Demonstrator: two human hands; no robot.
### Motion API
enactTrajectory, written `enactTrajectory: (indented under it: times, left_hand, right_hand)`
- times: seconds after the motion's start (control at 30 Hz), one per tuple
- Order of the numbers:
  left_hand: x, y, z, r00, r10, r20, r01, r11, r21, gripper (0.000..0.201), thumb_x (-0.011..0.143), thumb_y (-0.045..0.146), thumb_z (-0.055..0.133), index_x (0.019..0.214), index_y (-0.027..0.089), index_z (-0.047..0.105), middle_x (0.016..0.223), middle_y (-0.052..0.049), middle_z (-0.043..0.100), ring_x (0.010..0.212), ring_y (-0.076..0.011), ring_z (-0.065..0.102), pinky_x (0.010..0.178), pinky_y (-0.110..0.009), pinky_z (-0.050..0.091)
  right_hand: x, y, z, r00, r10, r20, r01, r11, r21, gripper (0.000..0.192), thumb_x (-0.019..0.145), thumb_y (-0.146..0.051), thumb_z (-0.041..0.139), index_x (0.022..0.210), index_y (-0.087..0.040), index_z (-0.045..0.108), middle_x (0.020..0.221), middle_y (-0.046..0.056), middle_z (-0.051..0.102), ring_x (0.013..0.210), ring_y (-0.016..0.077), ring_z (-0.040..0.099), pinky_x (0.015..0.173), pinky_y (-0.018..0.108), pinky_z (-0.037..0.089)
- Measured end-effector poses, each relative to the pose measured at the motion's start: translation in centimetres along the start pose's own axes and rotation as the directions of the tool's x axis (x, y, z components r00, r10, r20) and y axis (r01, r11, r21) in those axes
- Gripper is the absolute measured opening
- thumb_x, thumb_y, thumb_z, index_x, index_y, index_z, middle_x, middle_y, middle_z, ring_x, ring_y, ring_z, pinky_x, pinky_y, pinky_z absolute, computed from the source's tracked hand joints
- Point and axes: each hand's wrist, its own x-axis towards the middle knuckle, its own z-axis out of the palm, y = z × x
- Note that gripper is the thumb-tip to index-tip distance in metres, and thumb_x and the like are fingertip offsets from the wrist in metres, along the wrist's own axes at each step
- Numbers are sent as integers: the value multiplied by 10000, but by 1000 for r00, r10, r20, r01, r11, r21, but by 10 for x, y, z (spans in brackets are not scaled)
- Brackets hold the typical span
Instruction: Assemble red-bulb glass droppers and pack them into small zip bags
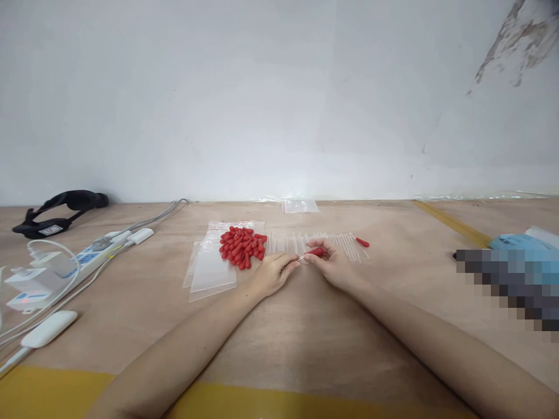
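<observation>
My left hand (276, 272) pinches a thin clear glass dropper tube (301, 258) between thumb and fingers. In my right hand (332, 266) is a red rubber dropper bulb (315, 252), its narrow end toward the tube. The tube meets the bulb or lies right at it; the fingers hide the joint. Behind both hands lies a row of clear tubes (347, 245) side by side. To the left, a heap of red bulbs (238, 247) rests on clear zip bags (213, 273). A single red bulb (362, 242) lies right of the row.
At the left are a power strip (94, 256) with chargers and cables, a white adapter (50, 329) and a black strap-like object (65, 209). A small zip bag (300, 206) lies by the wall. Blue material (519, 243) and a pixelated dark item (510, 279) are at right.
</observation>
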Motion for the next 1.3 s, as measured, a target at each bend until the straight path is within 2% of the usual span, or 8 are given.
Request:
enactTrajectory:
  times: [0.1, 0.2, 0.33, 0.47, 0.6, 0.87, 1.03, 1.3]
  left_hand:
    - [-2, 1, -3, 998, -32, -48, 32, 999, 4, 352, 875, 285, 418, 1210, 175, 413, 1045, -76, 576, 959, -175, 529, 832, -312, 428]
    - [-3, -1, -6, 990, -100, -97, 103, 994, 22, 407, 867, 294, 424, 1249, 176, 345, 1053, -87, 550, 984, -189, 504, 854, -344, 408]
    - [-2, -3, -6, 989, -137, -53, 138, 990, 27, 376, 858, 292, 435, 1212, 181, 373, 1018, -80, 555, 957, -191, 509, 838, -350, 411]
    - [-1, -1, -6, 989, -144, 5, 144, 989, 40, 366, 845, 297, 454, 1187, 182, 399, 1005, -75, 562, 940, -197, 515, 821, -352, 419]
    - [-1, -1, -5, 987, -158, 20, 157, 986, 54, 385, 837, 295, 464, 1198, 187, 388, 1011, -70, 558, 944, -201, 510, 818, -356, 420]
    - [-2, -2, -5, 989, -145, 19, 144, 988, 54, 382, 828, 292, 476, 1189, 195, 399, 993, -64, 564, 937, -203, 506, 820, -361, 415]
    - [-2, -2, -5, 989, -151, 13, 150, 987, 62, 348, 830, 299, 474, 1159, 193, 429, 985, -69, 566, 926, -205, 511, 804, -357, 420]
    - [-1, -1, -5, 990, -141, 6, 141, 988, 67, 304, 826, 308, 481, 1109, 198, 475, 972, -69, 563, 910, -204, 517, 779, -343, 429]
  right_hand:
    - [13, -6, -10, 987, 115, -115, -95, 982, 162, 427, 620, -447, 662, 930, -191, 518, 699, -13, 585, 639, 119, 562, 637, 281, 460]
    - [32, -11, -48, 960, 127, -249, -99, 987, 124, 468, 666, -486, 594, 1027, -198, 517, 740, -14, 559, 631, 103, 538, 635, 272, 453]
    - [48, -3, -115, 912, 122, -392, -234, 939, -252, 590, 719, -447, 530, 1217, -153, 411, 651, -18, 529, 586, 122, 508, 580, 268, 415]
    - [46, 20, -151, 872, 200, -446, -445, 704, -553, 416, 669, -408, 585, 983, -138, 546, 666, 19, 568, 624, 154, 529, 573, 269, 386]
    - [41, 40, -150, 875, 229, -427, -472, 598, -648, 266, 687, -369, 566, 860, -168, 583, 697, 28, 592, 639, 152, 549, 578, 251, 383]
    - [42, 58, -150, 888, 248, -388, -457, 573, -680, 325, 705, -383, 544, 933, -156, 587, 745, 48, 625, 670, 154, 569, 587, 248, 392]
    - [41, 61, -156, 882, 245, -404, -466, 593, -657, 295, 644, -420, 596, 771, -154, 580, 700, 54, 624, 586, 139, 546, 513, 239, 379]
    - [38, 49, -148, 895, 366, -257, -437, 599, -671, 295, 602, -465, 622, 571, -173, 599, 545, 21, 591, 462, 110, 474, 442, 235, 330]
